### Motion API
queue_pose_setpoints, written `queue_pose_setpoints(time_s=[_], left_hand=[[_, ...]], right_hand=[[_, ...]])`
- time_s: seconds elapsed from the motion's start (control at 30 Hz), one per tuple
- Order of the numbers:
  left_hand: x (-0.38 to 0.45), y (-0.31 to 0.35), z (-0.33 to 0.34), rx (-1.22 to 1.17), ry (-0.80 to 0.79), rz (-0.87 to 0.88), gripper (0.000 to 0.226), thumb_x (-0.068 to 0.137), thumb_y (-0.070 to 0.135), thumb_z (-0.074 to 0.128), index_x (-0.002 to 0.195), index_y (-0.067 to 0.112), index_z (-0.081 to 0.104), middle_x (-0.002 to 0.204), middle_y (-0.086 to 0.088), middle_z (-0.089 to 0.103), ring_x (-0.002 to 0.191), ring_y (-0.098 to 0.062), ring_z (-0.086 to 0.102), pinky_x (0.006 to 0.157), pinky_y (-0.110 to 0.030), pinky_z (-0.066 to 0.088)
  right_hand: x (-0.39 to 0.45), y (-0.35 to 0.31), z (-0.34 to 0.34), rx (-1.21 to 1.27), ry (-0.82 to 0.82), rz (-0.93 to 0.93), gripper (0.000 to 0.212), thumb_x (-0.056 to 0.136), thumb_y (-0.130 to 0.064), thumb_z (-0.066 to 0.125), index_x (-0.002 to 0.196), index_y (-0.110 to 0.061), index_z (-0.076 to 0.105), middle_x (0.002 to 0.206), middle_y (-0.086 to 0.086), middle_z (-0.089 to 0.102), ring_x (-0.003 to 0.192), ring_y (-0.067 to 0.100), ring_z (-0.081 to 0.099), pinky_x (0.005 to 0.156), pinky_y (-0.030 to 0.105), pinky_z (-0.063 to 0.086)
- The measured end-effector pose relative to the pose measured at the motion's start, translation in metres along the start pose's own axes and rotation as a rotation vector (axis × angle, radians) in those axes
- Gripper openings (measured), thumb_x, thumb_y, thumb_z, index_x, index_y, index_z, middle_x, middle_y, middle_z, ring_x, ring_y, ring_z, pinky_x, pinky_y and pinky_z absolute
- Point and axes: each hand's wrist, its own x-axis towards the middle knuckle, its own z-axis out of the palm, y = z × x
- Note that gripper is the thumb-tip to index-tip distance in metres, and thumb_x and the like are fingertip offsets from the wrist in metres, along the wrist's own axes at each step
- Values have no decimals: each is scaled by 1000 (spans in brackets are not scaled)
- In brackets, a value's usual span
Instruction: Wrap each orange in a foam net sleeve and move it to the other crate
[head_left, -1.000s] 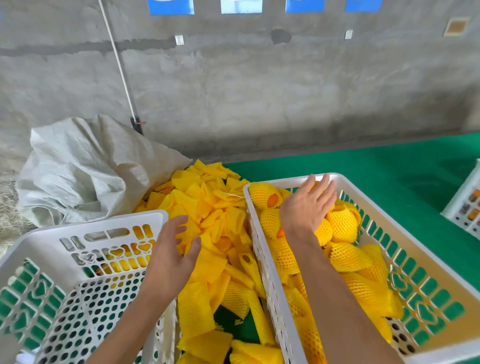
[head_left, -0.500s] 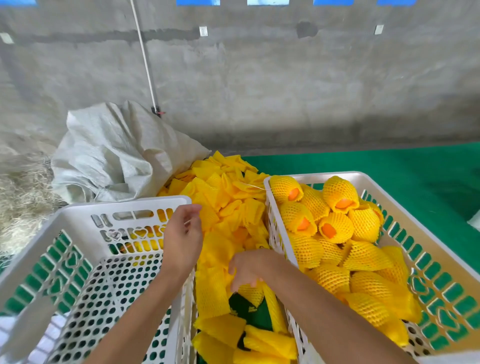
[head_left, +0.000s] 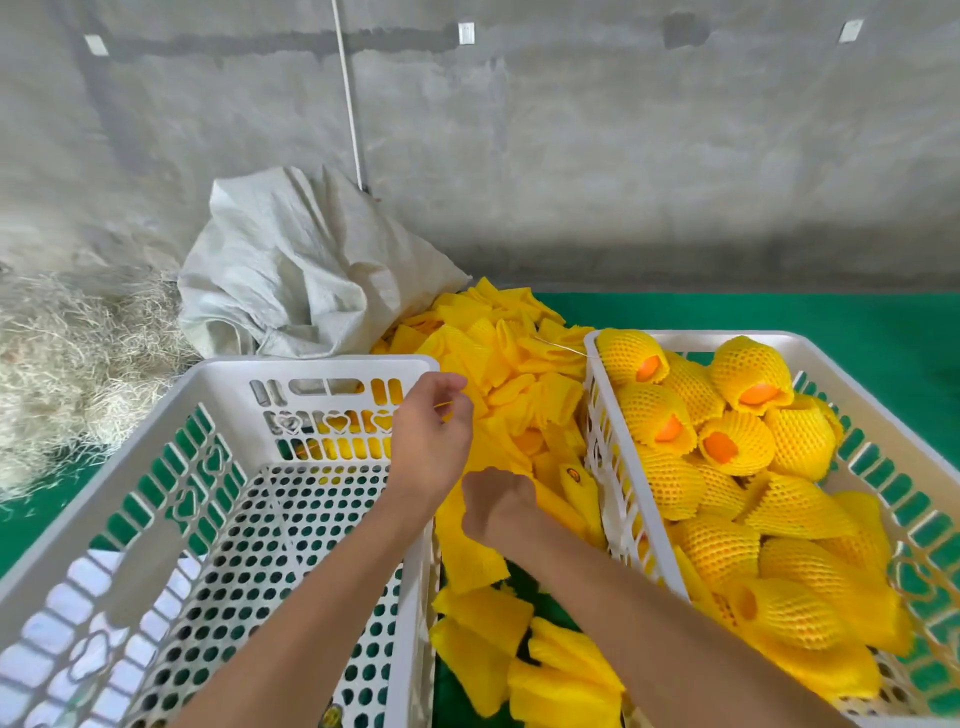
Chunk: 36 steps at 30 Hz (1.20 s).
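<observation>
A pile of flat yellow foam net sleeves (head_left: 498, 364) lies between the two white crates. My right hand (head_left: 496, 506) is down in this pile, fingers closed on one foam sleeve (head_left: 470, 551). My left hand (head_left: 431, 441) hovers over the near corner of the left crate (head_left: 311, 366), fingers loosely curled with nothing clearly in them. The left crate shows only its perforated bottom. The right crate (head_left: 691, 338) holds several oranges wrapped in yellow net sleeves (head_left: 737, 441), orange skin showing at the open ends. No bare orange is in view.
A crumpled white woven sack (head_left: 301, 270) lies behind the left crate against the grey concrete wall. Dry straw (head_left: 67, 353) covers the ground at the left. Green matting (head_left: 779, 312) lies under and behind the crates. A thin white rod (head_left: 349, 104) leans on the wall.
My right hand left the right crate, crossed to the sleeve pile and closed on a sleeve. My left hand rose slightly toward the left crate's corner. The view shifted left.
</observation>
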Motion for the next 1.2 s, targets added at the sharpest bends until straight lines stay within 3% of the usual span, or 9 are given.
queue_pose_setpoints(time_s=[0.1,0.17,0.23,0.3,0.4,0.5,0.77,0.93,1.2], left_hand=[[-1,1,0,-32,0,4,18,103,9,57,117,10,69,111,0,70,104,-18,65,88,-36,56],[-3,2,-1,-53,-3,7,18,103,8,56,115,10,69,106,-1,70,93,-17,64,77,-33,53],[-4,2,-3,-60,5,12,17,103,7,56,114,9,69,99,-2,68,74,-10,57,66,-25,45],[-4,4,-5,-54,23,15,18,102,6,56,113,8,69,99,-4,69,70,-7,54,62,-22,42],[-7,5,-8,-40,47,7,19,101,4,56,114,5,70,107,-5,72,92,-13,65,74,-18,50],[-16,1,-13,-34,42,7,19,101,3,56,114,3,70,103,-5,71,89,-11,64,76,-14,49],[-41,-19,-79,153,-203,94,17,105,16,57,119,18,66,118,8,68,101,-2,66,81,-12,52],[-45,-44,-155,621,-479,-152,22,106,21,56,124,17,69,130,1,68,112,-19,66,103,-43,54],[-85,-89,-206,1324,-912,-728,62,96,48,71,145,12,58,145,-9,60,132,-31,59,113,-45,48]], right_hand=[[7,16,-16,189,-36,-6,25,95,-35,58,99,-10,56,111,12,63,113,32,63,75,34,46],[7,16,-11,266,-159,-41,45,94,-38,63,128,-9,55,131,12,59,121,32,59,89,38,53],[3,8,4,148,-241,-97,78,92,-42,70,154,-15,31,153,12,39,136,34,47,104,44,49],[-1,-2,20,-130,-173,-178,88,93,-38,71,160,-19,18,157,13,30,136,35,47,98,42,49],[-6,-9,30,-337,-103,-222,67,98,-24,64,156,-19,30,149,11,43,131,30,53,92,38,49],[-5,-2,20,-353,-117,-246,39,100,-20,59,138,-18,52,139,8,54,130,28,54,95,37,49],[5,24,-37,270,265,-115,18,94,-38,67,94,-20,68,109,7,67,103,26,63,79,35,51],[0,34,-47,610,506,-146,23,91,-42,74,88,-20,69,103,2,57,92,19,55,82,35,46],[-1,34,-46,652,525,-188,27,95,-42,70,95,-15,70,105,5,70,101,23,62,84,37,49]])
